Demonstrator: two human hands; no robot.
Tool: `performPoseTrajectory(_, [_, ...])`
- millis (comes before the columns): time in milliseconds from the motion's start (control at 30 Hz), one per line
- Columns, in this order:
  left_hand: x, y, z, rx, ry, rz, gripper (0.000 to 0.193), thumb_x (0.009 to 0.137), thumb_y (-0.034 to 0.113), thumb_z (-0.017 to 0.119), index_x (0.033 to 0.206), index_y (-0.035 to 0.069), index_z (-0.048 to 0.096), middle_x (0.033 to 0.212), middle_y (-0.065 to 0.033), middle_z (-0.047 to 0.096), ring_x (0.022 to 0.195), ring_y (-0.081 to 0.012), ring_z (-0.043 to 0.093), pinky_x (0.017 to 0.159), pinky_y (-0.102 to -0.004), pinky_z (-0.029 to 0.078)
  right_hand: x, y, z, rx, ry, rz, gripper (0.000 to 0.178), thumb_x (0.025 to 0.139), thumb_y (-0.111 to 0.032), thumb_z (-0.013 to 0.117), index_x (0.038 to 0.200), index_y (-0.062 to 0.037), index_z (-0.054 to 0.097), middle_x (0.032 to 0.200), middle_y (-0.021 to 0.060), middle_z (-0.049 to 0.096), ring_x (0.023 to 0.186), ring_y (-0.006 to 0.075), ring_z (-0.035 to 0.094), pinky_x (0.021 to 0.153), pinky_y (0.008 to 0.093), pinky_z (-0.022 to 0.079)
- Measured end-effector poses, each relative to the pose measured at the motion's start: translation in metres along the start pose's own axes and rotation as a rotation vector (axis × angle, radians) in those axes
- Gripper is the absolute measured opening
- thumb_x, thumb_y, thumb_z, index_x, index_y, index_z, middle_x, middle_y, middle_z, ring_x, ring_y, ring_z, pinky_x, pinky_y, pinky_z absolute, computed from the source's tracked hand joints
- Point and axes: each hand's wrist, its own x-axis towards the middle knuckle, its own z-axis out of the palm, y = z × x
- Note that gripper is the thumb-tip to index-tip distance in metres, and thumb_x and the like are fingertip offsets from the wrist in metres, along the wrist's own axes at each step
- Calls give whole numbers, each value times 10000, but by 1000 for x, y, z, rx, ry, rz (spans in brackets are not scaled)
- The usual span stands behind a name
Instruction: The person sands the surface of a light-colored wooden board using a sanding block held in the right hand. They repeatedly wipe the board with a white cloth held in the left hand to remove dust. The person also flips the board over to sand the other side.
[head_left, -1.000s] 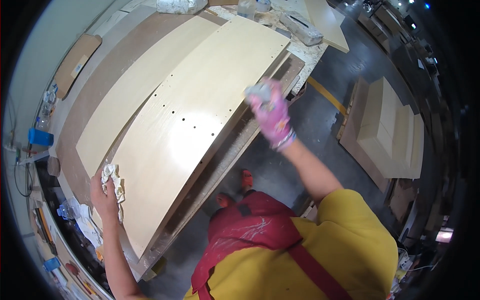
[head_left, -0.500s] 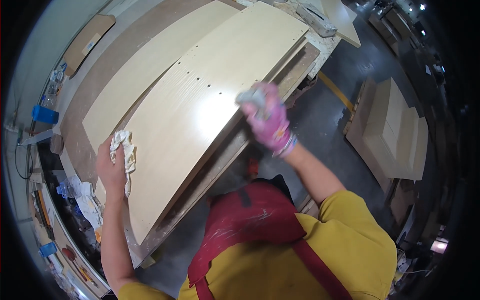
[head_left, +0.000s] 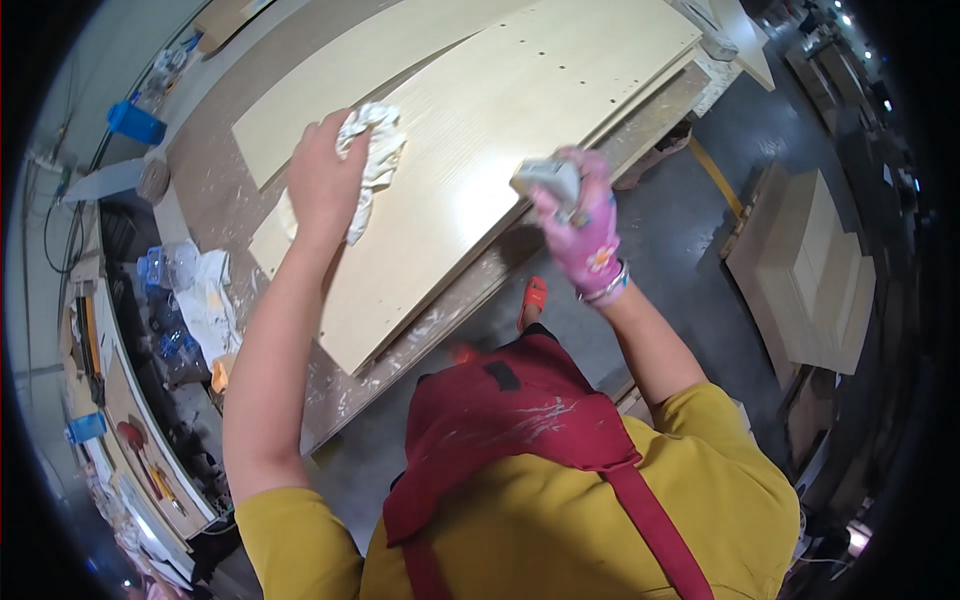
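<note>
A pale wooden panel (head_left: 440, 170) with small drilled holes lies on the worktable, its pointed near end toward me. My bare left hand (head_left: 325, 180) is closed on a crumpled white rag (head_left: 382, 145) at the panel's left side. On the right, my right hand (head_left: 585, 230), in a pink flowered glove, grips a small grey sanding block (head_left: 552, 180). The block is by the panel's right edge; whether it touches the wood I cannot tell. A second pale panel (head_left: 300, 110) lies to the left, partly under the first.
The worktable (head_left: 215, 180) is brown and paint-spotted. Plastic bottles (head_left: 170, 265) and a stained white cloth (head_left: 210, 300) sit at its left, near a blue container (head_left: 135, 122). Stacked boards (head_left: 800, 270) stand on the floor at right. A red slipper (head_left: 533, 297) shows below the table edge.
The view has shifted, so the panels appear higher and farther right. My left hand has moved slightly farther along the panel with the rag. My right hand has come nearer along its right edge.
</note>
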Motion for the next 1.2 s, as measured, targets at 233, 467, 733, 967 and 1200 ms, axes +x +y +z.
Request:
performPoseTrajectory(233, [-1, 8, -8, 7, -86, -80, 372, 878, 315, 602, 1174, 91, 626, 1070, -147, 632, 1005, -323, 601, 858, -392, 463, -107, -87, 70, 124, -549, -361, 471, 744, -227, 675, 1186, -98, 575, 1160, 120, 589, 1083, 285, 579, 899, 424, 496])
performPoseTrajectory(467, [-1, -7, 0, -32, -8, 3, 364, 860, 318, 619, 1150, 97, 632, 965, -147, 612, 943, -329, 587, 825, -423, 468, -105, -123, 79, 476, -810, -236, 378, 847, -227, 638, 1179, -75, 542, 1113, 133, 598, 973, 280, 629, 782, 372, 529])
performPoseTrajectory(733, [-1, 2, -7, -44, -13, -14, 359, 865, 292, 624, 1149, 72, 637, 1014, -163, 632, 955, -332, 608, 828, -410, 475, -5, -58, 9, 1267, -574, 944, 369, 952, -224, 563, 1272, -51, 497, 1122, 85, 618, 925, 184, 652, 672, 298, 570])
performPoseTrajectory(967, [-25, 38, 16, -298, -89, 128, 403, 746, 195, 730, 1131, 126, 633, 980, -151, 610, 971, -304, 587, 857, -433, 476, 114, -50, 50, 1178, -791, 604, 337, 937, -102, 540, 1267, -46, 500, 1070, 63, 620, 946, 150, 646, 705, 288, 598])
performPoseTrajectory(1200, [-59, 91, 26, 43, -210, -119, 320, 816, 280, 667, 1086, 115, 624, 1038, -95, 632, 1053, -286, 573, 911, -433, 421, 115, -145, 167, 838, -1494, -571, 464, 838, -192, 655, 1276, -90, 541, 917, 67, 660, 753, 136, 618, 639, 304, 509])
